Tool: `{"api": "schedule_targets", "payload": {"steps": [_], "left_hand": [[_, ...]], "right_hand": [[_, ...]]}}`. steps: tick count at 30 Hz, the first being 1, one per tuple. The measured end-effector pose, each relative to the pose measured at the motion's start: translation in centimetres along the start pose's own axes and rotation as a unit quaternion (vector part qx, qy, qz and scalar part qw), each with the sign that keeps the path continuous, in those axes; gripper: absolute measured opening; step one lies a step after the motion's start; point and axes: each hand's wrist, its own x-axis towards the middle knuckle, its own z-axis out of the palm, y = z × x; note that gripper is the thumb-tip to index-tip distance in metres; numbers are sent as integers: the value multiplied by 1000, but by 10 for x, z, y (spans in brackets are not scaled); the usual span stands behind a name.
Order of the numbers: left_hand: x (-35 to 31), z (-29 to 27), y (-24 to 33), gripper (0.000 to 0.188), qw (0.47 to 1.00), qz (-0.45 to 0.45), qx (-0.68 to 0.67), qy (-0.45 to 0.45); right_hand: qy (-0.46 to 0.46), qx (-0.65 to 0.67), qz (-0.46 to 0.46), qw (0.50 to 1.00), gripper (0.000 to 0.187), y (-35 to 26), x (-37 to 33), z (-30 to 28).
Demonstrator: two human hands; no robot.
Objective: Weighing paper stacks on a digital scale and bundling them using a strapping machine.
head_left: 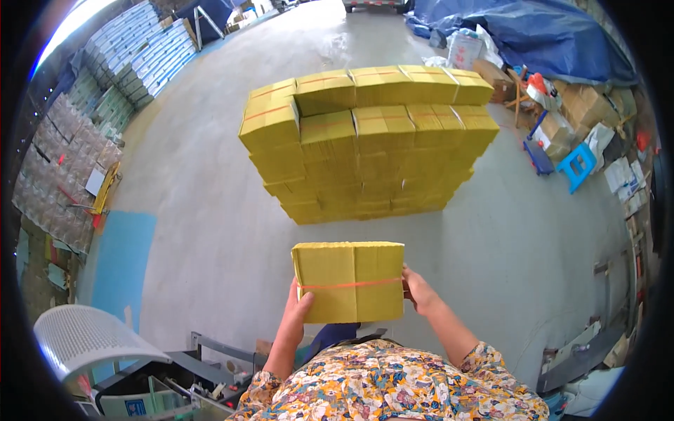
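Between my two hands is a bundle of yellow paper [351,265], bound across its front by a thin red strap. My left hand [298,303] grips its left side, thumb lying on the front face. My right hand [417,288] presses on the right side, its fingers partly hidden behind the bundle. The bundle is held level in front of my body, apart from the stack. Beyond it stands a wide stack of similar yellow bundles [365,165] on the floor. The stack's top layer reaches along the back and the left end, leaving a lower step at the front.
Wrapped stacks [63,154] and a yellow pallet jack [107,188] stand at the left. A blue stool [578,167], cartons [586,112] and a blue tarp [519,35] lie at the right. Near my lower left is a machine with a perforated cover [95,337].
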Motion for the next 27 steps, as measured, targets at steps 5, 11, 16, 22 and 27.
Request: {"api": "schedule_targets", "payload": {"steps": [5,11,16,22,27], "left_hand": [[125,-11,46,72,997,-20,-26,-63],[282,-9,115,60,991,-28,110,-70],[399,0,133,49,978,41,201,41],[498,15,159,41,907,68,378,172],[540,33,172,44,853,43,469,226]], "right_hand": [[-3,-31,-70,997,59,-78,63,3],[8,-34,-91,995,62,-188,176,-7],[-6,-44,-83,996,59,-269,277,-20],[-33,-77,-51,995,56,-343,390,-40],[-79,-70,-7,994,59,-366,460,-51]]}}
